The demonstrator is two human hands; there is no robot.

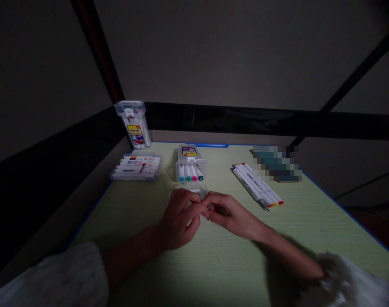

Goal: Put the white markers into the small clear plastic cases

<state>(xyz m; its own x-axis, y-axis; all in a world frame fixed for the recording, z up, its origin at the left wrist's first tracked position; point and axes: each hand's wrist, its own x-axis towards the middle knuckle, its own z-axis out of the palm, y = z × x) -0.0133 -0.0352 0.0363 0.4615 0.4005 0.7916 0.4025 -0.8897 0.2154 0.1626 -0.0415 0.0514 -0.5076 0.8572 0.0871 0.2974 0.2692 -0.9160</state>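
Observation:
My left hand [182, 219] and my right hand [230, 212] meet over the middle of the table, fingertips touching. Between their pinched fingers shows the end of a small, round, greyish piece that looks like a marker cap [208, 205]; most of it is hidden. Just behind my hands lies a clear plastic lid [194, 189], partly covered by my left hand. Beyond it an open clear case [190, 164] holds several white markers with blue, green and pink ends. To the right of my right hand, a grey-tipped marker [250, 188] lies with its pointed tip bare.
Several white markers [265, 187] with red, orange and yellow ends lie beside the grey one. A pixelated flat item [275, 164] is at the back right. At left, one marker case [136, 167] lies flat; another [135, 125] stands upright. A wall borders the table [309, 221].

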